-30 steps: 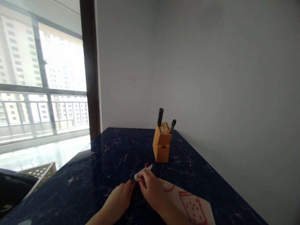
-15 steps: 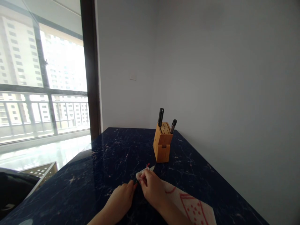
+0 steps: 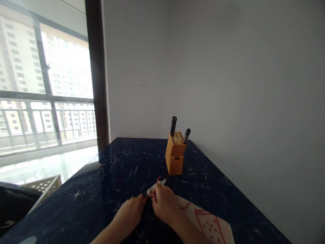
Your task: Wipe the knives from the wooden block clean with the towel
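Note:
Low in the middle of the head view, my left hand (image 3: pixel 130 211) is closed around the dark handle of a knife (image 3: pixel 164 182). The knife's pale blade points away to the upper right, with its tip showing beyond my fingers. My right hand (image 3: pixel 166 206) pinches a white cloth (image 3: pixel 213 225) with red markings over the blade near the handle. Much of the blade is hidden by the cloth and fingers. The rest of the cloth lies on the table under my right forearm. Just past the blade tip stands a wooden knife block (image 3: pixel 175 161).
A black-handled knife (image 3: pixel 173 126) and another dark-and-silver handle (image 3: pixel 187 135) stick up from the block. The dark blue marbled table (image 3: pixel 132 159) runs along a grey wall on the right. A black item (image 3: pixel 17 206) and a perforated crate (image 3: pixel 48 188) sit at lower left.
My right hand with the cloth has shifted very slightly on the blade. The view has moved a little; both hands keep their holds.

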{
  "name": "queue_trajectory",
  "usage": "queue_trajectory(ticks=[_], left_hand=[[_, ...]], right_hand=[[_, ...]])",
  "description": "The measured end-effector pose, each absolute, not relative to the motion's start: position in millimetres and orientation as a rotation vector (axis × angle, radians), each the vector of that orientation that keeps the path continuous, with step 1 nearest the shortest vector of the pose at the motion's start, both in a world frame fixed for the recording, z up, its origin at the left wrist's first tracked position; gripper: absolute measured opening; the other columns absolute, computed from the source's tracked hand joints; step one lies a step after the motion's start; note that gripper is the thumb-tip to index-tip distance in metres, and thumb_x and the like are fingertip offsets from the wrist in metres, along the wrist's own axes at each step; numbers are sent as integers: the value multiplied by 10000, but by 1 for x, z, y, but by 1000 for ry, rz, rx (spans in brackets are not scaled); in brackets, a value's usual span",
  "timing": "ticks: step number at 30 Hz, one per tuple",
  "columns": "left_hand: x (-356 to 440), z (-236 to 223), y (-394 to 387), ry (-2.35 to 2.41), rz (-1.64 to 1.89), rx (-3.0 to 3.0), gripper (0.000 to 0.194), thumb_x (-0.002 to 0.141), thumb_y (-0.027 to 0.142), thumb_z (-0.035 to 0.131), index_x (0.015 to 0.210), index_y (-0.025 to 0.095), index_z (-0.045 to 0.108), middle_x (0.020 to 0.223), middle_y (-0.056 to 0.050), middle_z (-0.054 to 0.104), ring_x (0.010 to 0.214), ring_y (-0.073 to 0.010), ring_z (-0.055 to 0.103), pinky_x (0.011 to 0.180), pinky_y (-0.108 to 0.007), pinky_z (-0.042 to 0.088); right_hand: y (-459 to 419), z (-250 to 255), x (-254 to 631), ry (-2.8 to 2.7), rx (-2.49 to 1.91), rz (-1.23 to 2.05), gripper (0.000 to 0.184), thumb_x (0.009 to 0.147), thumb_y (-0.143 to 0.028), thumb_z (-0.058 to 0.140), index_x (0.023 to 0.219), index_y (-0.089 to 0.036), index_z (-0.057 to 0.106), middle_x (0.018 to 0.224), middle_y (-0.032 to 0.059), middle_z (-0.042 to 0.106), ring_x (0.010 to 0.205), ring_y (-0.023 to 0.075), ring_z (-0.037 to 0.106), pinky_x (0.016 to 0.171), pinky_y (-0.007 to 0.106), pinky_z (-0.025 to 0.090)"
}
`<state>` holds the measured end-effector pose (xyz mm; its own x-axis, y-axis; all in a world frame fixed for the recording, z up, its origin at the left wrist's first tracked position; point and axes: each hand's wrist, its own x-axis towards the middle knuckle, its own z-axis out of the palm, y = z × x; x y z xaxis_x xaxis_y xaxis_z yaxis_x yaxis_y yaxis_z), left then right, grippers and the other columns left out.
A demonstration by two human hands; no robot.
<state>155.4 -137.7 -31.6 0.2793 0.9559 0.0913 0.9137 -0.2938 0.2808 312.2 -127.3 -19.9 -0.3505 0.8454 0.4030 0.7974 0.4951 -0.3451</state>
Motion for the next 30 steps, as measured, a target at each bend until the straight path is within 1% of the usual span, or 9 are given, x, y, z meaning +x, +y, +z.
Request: queue_trajectory(ticks=[5,7,13,19,22,26,30], left_hand=[[154,-33,-137,1735,391,2386,337,926,271,238,843,179,551,757,-61,665,715,-199,641,608,-279,415],[153,-33,-138,1728,400,2395,324,924,273,247,853,179,549,761,-61,663,722,-200,639,609,-279,413],[154,-32,-139,1708,416,2381,346,926,309,239,820,186,545,704,-53,651,656,-192,633,563,-274,391],[153,-33,-138,1721,451,2353,339,922,306,248,824,185,550,711,-57,652,654,-191,632,554,-275,379],[153,-37,-137,1717,472,2343,337,921,296,250,816,184,550,704,-55,651,651,-188,630,559,-275,382],[153,-40,-135,1729,483,2352,332,920,273,250,812,179,550,724,-62,654,680,-191,631,580,-277,392],[153,-37,-134,1727,456,2343,326,918,245,249,819,172,551,746,-71,661,694,-191,636,591,-277,400]], right_hand=[[-117,-20,322,-2161,-1488,29,175,726,-99,435,871,-172,501,890,65,595,848,211,546,718,316,354],[-109,-22,331,-2110,-1544,10,175,735,-89,430,870,-174,503,895,61,594,857,205,545,720,309,349],[-96,-24,350,-1977,-1651,-38,150,809,-108,399,878,-188,506,930,54,588,888,185,546,699,276,346],[-96,-29,349,-1954,-1712,-144,183,847,-123,352,902,-184,515,997,86,582,925,215,536,732,321,343],[-97,-31,346,-1983,-1653,-127,194,826,-96,363,901,-181,520,993,83,585,934,214,525,758,327,340],[-105,-31,332,-2066,-1458,4,197,754,-62,434,864,-193,532,922,40,597,905,199,510,760,301,346],[-120,-29,313,-2140,-1288,99,189,751,-68,437,839,-208,531,912,19,595,886,189,494,770,293,349]])
